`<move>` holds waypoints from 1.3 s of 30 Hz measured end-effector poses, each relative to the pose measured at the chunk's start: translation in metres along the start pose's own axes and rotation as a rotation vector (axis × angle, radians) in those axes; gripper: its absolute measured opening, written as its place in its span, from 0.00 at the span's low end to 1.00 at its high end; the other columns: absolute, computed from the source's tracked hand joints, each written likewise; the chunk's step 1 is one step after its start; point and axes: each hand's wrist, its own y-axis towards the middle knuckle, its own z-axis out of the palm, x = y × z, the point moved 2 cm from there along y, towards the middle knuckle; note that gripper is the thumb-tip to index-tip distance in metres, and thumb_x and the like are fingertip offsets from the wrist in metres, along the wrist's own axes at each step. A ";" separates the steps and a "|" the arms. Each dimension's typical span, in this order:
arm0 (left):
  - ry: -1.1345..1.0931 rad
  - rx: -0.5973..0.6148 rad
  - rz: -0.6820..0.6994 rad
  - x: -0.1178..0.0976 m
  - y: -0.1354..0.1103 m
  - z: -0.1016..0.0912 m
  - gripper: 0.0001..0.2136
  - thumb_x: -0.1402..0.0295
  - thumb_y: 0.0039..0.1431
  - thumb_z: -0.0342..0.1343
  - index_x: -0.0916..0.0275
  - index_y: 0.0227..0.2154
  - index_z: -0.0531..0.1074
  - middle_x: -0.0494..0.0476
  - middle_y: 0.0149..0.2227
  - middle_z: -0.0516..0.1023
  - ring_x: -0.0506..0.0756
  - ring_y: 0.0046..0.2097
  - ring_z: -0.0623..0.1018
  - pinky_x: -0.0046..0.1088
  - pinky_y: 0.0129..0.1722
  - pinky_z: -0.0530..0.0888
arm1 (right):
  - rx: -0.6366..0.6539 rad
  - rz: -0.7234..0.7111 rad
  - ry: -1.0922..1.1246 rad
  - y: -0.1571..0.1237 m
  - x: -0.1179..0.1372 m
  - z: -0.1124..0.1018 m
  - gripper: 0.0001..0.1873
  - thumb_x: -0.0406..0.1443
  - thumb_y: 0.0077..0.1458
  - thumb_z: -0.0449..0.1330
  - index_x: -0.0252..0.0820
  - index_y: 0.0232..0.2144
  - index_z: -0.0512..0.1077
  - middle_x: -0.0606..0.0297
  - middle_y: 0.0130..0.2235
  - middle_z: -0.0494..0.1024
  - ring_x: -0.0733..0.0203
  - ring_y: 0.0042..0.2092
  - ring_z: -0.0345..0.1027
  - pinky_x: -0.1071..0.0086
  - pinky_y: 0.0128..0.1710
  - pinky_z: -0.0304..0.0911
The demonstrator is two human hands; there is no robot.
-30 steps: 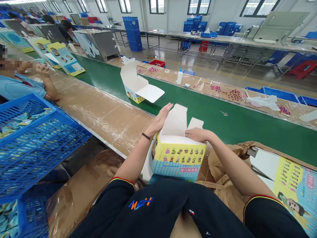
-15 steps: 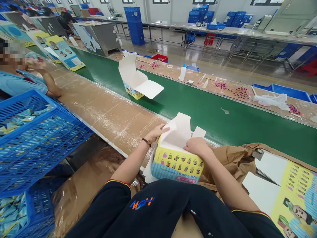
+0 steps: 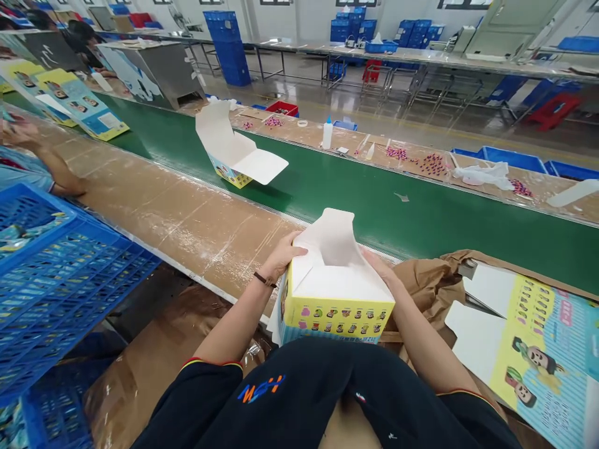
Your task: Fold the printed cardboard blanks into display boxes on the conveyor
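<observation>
Head view. Printed carton (image 3: 337, 312) stands at the near edge of the brown-covered table (image 3: 178, 206), before the torso; what lies under it is hidden. Back flap upright, other top flaps lean inward around a gap; contents cannot be told. Left hand (image 3: 286, 252) is half curled about the left side, thumb on the top edge. Right hand (image 3: 380, 269) bears on the right side, fingers partly hidden; the carton is held between both. Blue crate (image 3: 75, 262), by the table's near edge at left, holds packets (image 3: 21, 242). Second carton (image 3: 218, 134) sits open-flapped on the green belt (image 3: 449, 231).

Brown surface runs leftward from the carton to a co-worker's arm (image 3: 63, 178); the belt borders the table's far edge.

Close on the right: crumpled brown paper (image 3: 423, 280) and flat cartons (image 3: 543, 337). Beyond the belt: bottle (image 3: 327, 135), small beads (image 3: 434, 164).
</observation>
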 end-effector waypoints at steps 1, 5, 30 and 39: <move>-0.029 0.006 0.001 -0.001 -0.002 0.000 0.34 0.70 0.30 0.71 0.64 0.48 0.77 0.58 0.46 0.82 0.57 0.40 0.79 0.32 0.40 0.75 | 0.078 0.010 0.045 0.003 0.001 0.007 0.53 0.66 0.50 0.63 0.46 0.69 0.58 0.51 0.66 0.67 0.45 0.61 0.69 0.54 0.56 0.71; -0.127 0.001 -0.004 -0.004 -0.011 -0.003 0.37 0.71 0.28 0.72 0.64 0.50 0.77 0.58 0.44 0.83 0.56 0.37 0.79 0.31 0.38 0.75 | 0.205 0.017 0.171 0.014 0.011 0.013 0.76 0.58 0.32 0.78 0.50 0.74 0.42 0.50 0.72 0.56 0.43 0.67 0.60 0.50 0.65 0.62; 0.560 0.132 0.171 -0.022 -0.014 -0.003 0.16 0.61 0.33 0.72 0.58 0.29 0.81 0.57 0.45 0.78 0.64 0.49 0.77 0.40 0.52 0.73 | 0.314 -0.072 -0.502 0.015 0.030 0.012 0.51 0.53 0.41 0.74 0.39 0.62 0.65 0.49 0.66 0.66 0.41 0.65 0.61 0.51 0.67 0.56; 1.229 0.329 0.099 -0.031 0.003 0.021 0.39 0.58 0.26 0.77 0.61 0.49 0.78 0.68 0.54 0.80 0.77 0.60 0.73 0.48 0.62 0.67 | 0.380 -0.078 -0.753 0.029 0.035 0.022 0.52 0.48 0.39 0.77 0.38 0.64 0.66 0.47 0.65 0.67 0.36 0.64 0.62 0.45 0.65 0.59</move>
